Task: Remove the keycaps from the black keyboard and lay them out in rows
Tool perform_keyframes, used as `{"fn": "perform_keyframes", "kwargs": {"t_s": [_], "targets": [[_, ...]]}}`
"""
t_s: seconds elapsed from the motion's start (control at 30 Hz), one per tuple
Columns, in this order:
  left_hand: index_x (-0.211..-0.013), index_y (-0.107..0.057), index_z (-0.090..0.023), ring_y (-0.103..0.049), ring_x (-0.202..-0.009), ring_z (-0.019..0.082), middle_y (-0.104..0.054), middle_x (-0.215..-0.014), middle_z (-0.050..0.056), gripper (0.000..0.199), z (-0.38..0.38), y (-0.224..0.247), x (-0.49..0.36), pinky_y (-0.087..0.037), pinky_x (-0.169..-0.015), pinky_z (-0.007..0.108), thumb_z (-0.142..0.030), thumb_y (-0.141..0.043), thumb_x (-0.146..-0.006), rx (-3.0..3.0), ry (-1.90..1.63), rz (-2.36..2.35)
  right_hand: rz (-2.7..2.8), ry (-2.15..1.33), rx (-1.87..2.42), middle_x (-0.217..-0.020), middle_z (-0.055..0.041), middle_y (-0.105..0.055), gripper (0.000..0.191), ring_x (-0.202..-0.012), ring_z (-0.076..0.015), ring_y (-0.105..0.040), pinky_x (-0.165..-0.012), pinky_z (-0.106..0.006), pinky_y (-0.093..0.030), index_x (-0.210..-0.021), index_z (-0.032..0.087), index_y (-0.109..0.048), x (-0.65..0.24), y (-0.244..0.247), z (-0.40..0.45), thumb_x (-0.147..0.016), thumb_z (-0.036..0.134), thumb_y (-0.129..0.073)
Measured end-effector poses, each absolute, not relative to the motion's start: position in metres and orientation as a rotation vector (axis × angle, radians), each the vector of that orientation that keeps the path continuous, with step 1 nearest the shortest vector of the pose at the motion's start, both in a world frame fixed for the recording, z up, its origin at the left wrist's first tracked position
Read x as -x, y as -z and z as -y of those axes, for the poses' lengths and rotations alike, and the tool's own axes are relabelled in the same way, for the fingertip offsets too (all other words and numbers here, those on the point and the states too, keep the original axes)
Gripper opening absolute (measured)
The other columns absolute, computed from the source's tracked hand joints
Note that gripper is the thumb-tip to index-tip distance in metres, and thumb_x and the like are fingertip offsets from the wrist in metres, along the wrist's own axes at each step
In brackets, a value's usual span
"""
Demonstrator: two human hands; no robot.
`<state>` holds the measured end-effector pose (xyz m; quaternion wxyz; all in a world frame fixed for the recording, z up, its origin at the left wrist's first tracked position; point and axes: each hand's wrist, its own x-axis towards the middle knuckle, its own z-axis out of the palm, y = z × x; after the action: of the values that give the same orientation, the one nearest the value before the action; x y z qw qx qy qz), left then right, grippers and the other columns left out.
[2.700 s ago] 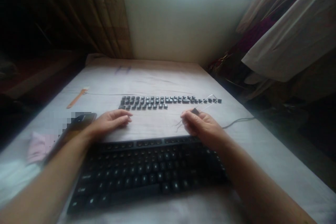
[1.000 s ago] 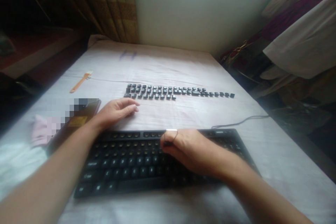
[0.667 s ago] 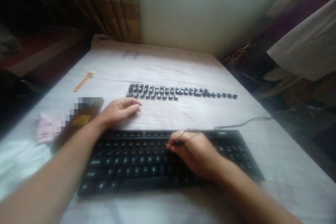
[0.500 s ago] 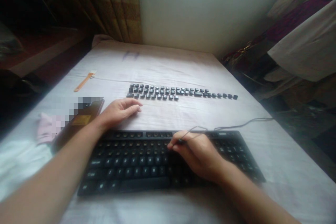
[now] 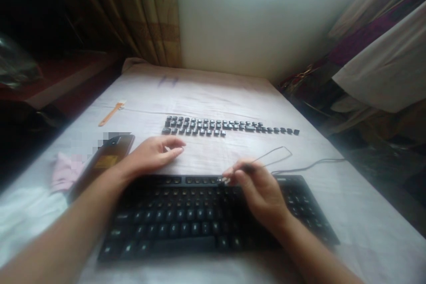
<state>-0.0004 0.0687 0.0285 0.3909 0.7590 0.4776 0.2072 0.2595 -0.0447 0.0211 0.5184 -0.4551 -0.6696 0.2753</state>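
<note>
A black keyboard point(image 5: 186, 245) lies flat, with letter keycaps on its lower rows and bare key sockets on the upper ones. My right hand point(image 5: 262, 188) is closed on a wire keycap puller point(image 5: 274, 154) above the keyboard's back part. One thin wire loop sticks out to the right. At the puller's other end, by the fingertips, is a small dark keycap point(image 5: 221, 181), blurred. Beyond the keyboard's back left edge, my left hand point(image 5: 159, 153) rests on the cloth, thumb and fingers apart, holding nothing. Loose black keycaps point(image 5: 195, 125) stand in rows beyond it.
A brown phone-like slab point(image 5: 113, 155) lies beside my left forearm, near a pink cloth point(image 5: 65, 171). Farther back is an orange-handled brush point(image 5: 110, 114). The keyboard cable point(image 5: 313, 164) runs right across the white sheet point(image 5: 213, 93). Hanging clothes point(image 5: 389, 66) border the right side.
My right hand has lifted from the keys and turned, bringing the puller up with a small keycap at its end. My left hand stays near the same place. The view has tilted slightly upward.
</note>
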Motion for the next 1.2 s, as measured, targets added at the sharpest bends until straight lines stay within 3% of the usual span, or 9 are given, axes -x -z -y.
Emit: {"fn": "perform_keyframes", "kwargs": {"t_s": [0.23,0.4,0.57,0.87,1.03,1.2], "targets": [[-0.117,-0.065,-0.027,-0.068,-0.092,0.02,-0.075,-0.102,0.0,0.033,-0.019,-0.051,-0.046,-0.049,-0.083,0.032,-0.04,-0.066,-0.086,-2.204,-0.347,-0.885,1.635,-0.52,1.044,-0.085,0.0013,-0.072,0.016,-0.072,-0.0104,-0.071,-0.07,-0.021,-0.059,-0.102,0.023,-0.057,-0.256,-0.025,0.05,-0.094,0.01,-0.052],[-0.103,-0.068,-0.026,-0.066,-0.089,0.02,-0.074,-0.097,-0.001,0.025,-0.007,-0.047,-0.058,-0.046,-0.077,0.029,-0.037,-0.073,-0.081,-2.208,-0.406,-0.888,1.656,-0.451,0.982,-0.088,0.0017,-0.072,0.023,-0.076,-0.0103,-0.072,-0.073,-0.02,-0.058,-0.106,0.024,-0.056,-0.252,-0.027,0.053,-0.093,0.007,-0.052],[-0.092,-0.071,-0.024,-0.065,-0.079,0.015,-0.072,-0.085,-0.003,0.01,-0.008,-0.045,-0.058,-0.045,-0.072,0.025,-0.028,-0.067,-0.085,-2.047,-0.425,-0.882,1.643,-0.418,1.021,-0.089,0.0007,-0.072,0.022,-0.076,-0.0117,-0.072,-0.072,-0.021,-0.058,-0.108,0.024,-0.057,-0.252,-0.024,0.055,-0.093,0.009,-0.053],[-0.089,-0.067,-0.02,-0.059,-0.069,0.013,-0.066,-0.075,-0.004,0.013,-0.009,-0.039,-0.062,-0.043,-0.063,0.024,-0.029,-0.065,-0.08,-1.556,-0.336,-0.916,1.628,-0.388,0.971,-0.094,-0.0019,-0.072,0.028,-0.085,-0.0155,-0.071,-0.079,-0.029,-0.059,-0.111,0.025,-0.059,-0.251,-0.022,0.054,-0.092,0.006,-0.052],[-0.086,-0.066,-0.02,-0.055,-0.06,0.012,-0.064,-0.068,-0.005,0.02,-0.012,-0.038,-0.061,-0.04,-0.058,0.024,-0.036,-0.071,-0.074,-1.4,-0.319,-0.951,1.587,-0.329,1.023,-0.104,-0.0042,-0.07,0.03,-0.1,-0.0186,-0.067,-0.091,-0.036,-0.054,-0.11,0.026,-0.058,-0.257,-0.026,0.051,-0.092,0.004,-0.049],[-0.091,-0.065,-0.02,-0.048,-0.056,0.01,-0.062,-0.066,-0.006,0.033,-0.014,-0.044,-0.064,-0.032,-0.05,0.021,-0.041,-0.073,-0.068,-1.285,-0.302,-0.963,1.795,-0.263,0.998,-0.078,-0.0024,-0.063,0.023,-0.07,-0.0161,-0.063,-0.064,-0.027,-0.054,-0.095,0.022,-0.058,-0.261,-0.035,0.047,-0.088,0.003,-0.046]]}}
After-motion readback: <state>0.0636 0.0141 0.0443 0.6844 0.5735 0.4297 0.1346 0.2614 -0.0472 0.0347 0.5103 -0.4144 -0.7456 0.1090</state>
